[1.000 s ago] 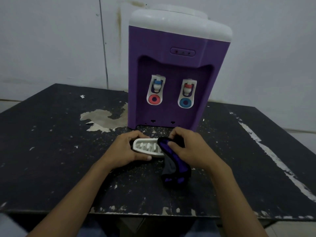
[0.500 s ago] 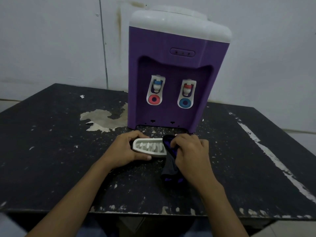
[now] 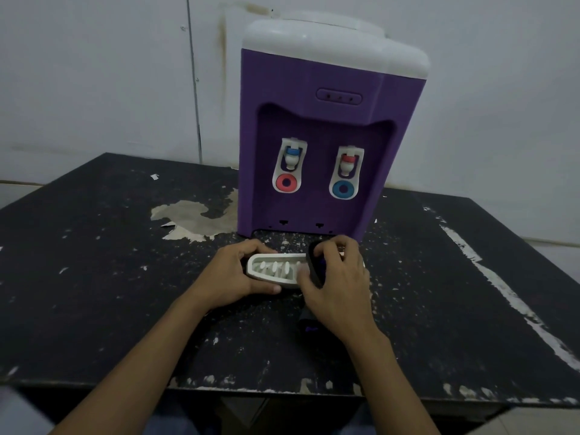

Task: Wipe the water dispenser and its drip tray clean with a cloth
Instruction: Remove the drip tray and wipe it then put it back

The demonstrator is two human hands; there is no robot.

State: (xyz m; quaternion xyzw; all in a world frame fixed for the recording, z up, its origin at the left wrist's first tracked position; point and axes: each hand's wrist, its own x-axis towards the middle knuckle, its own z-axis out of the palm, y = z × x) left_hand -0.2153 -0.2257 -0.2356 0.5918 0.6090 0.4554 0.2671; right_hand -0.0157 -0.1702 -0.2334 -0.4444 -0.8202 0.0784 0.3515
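Observation:
A purple water dispenser (image 3: 317,127) with a white top and two taps stands at the back of the black table (image 3: 94,277). Its white slotted drip tray (image 3: 273,270) lies on the table in front of it. My left hand (image 3: 232,274) grips the tray's left end, thumb along its near edge. My right hand (image 3: 339,284) holds a dark cloth (image 3: 315,266) with purple trim and presses it onto the tray's right part. The right end of the tray is hidden under the hand. A tail of the cloth hangs out below my right hand.
The table top is worn, with a bare pale patch (image 3: 194,218) to the left of the dispenser and a white scrape (image 3: 508,296) along the right side. A white wall stands close behind. The table's front edge (image 3: 282,390) is chipped.
My right hand has moved left and up with the cloth, from beside the tray's right end onto the tray. More of the cloth is now tucked under the hand. The left hand has stayed put.

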